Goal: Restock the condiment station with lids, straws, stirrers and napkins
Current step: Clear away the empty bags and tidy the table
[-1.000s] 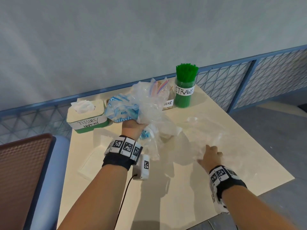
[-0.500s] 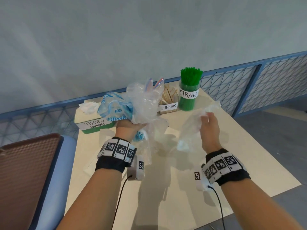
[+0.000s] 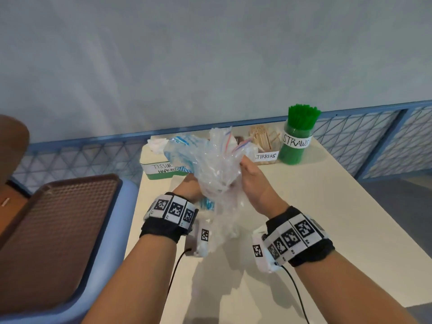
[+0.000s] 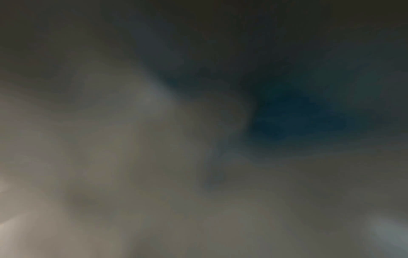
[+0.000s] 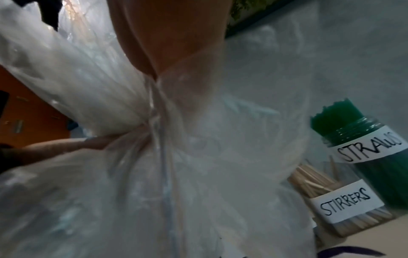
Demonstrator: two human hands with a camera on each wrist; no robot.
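Observation:
Both hands hold a crumpled bundle of clear plastic bags [image 3: 217,169] above the cream table [image 3: 304,218]. My left hand [image 3: 190,187] grips the bundle from below, with a blue-printed tissue wrapper [image 3: 180,150] in it. My right hand [image 3: 251,175] presses and holds the clear plastic [image 5: 154,139] from the right. Behind stand the tissue/napkin box [image 3: 159,168], the stirrers jar [image 3: 265,146] [image 5: 344,204] with wooden sticks, and the straws jar [image 3: 297,136] [image 5: 375,151] full of green straws. The left wrist view is dark and blurred.
A brown tray [image 3: 53,230] lies on a blue seat [image 3: 112,265] at the left. A blue mesh railing [image 3: 374,136] runs behind the table under a grey wall. The table's right edge drops to a grey floor [image 3: 409,218].
My right hand picked a clear bag up off the table and brought it left into the bundle in my left hand. The view has shifted left and nearer.

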